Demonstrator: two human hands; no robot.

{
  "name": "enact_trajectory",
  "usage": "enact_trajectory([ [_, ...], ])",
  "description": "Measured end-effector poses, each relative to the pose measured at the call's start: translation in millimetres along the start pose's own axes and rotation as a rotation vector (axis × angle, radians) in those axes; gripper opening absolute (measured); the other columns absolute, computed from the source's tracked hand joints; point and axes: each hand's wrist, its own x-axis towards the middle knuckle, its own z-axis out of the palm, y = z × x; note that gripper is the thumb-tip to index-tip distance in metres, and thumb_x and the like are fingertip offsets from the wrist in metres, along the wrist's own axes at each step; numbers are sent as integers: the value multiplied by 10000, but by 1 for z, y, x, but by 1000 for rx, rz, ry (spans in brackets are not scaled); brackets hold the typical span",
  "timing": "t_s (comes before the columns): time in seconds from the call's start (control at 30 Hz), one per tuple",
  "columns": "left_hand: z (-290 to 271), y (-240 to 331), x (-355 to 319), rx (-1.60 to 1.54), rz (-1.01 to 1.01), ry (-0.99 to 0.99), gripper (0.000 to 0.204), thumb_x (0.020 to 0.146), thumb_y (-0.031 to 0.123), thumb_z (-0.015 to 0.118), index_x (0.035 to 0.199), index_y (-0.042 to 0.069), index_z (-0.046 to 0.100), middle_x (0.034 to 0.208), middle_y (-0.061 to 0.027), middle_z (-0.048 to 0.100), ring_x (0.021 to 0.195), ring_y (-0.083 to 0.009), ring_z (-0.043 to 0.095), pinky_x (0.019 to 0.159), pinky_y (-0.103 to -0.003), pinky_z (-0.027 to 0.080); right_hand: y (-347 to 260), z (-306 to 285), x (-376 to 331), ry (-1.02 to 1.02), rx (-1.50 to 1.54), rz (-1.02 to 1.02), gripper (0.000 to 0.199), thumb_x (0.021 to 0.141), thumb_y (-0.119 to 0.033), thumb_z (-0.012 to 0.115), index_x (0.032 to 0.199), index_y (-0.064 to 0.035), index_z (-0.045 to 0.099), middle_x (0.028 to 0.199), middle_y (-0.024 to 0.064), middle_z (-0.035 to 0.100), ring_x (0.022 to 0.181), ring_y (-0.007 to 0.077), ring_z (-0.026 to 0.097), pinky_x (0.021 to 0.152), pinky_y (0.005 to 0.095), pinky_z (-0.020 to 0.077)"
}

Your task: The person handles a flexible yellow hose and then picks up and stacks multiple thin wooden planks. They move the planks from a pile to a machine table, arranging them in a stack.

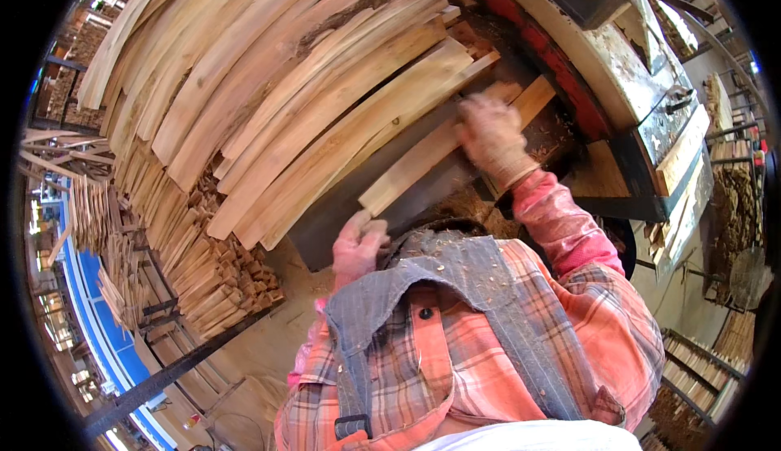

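Two gloved hands gripped one pale flat wooden slat [443, 154]: left hand [358, 248] pinching its near end, right hand [490, 138] closed over its far part.

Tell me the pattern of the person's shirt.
Orange-pink and grey plaid cloth shirt, clearest in the head view.

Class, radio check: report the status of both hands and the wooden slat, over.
Left hand gloved, gripping near end of wooden slat. Right hand gloved, pressed on its far end. Slat lies flat beside stacked boards. Nothing blocking.
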Motion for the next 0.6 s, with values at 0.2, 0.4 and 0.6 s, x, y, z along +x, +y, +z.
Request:
enact_trajectory([
  [0.2, 52, 28, 19, 290, 139, -387, 638, 910, 189, 713, 1483, 37, 476, 1232, -168, 672, 1004, -190, 667, 893, -302, 533, -28, 27, 3, 165, -81, -135, 347, 864, -359, 663, 1074, -85, 705, 1246, 146, 629, 1220, 353, 555, 1035, 520, 431],
  [0.4, 11, 76, 5, 911, 1214, 59, 538, 864, 160, 761, 1345, -16, 598, 1258, -202, 671, 1126, -306, 669, 993, -380, 518, 74, 50, 28, 365, -43, -180, 199, 920, -224, 643, 1062, -98, 705, 1147, 125, 672, 1168, 381, 579, 1040, 472, 432],
  [0.6, -105, 75, -33, 801, 827, 767, 488, 904, 64, 725, 1366, 0, 583, 1300, -165, 651, 1206, -274, 620, 1047, -385, 488, 90, 16, 35, 356, 348, 130, 359, 934, -241, 670, 1262, -96, 670, 1230, 144, 678, 1145, 348, 637, 1015, 430, 494],
])
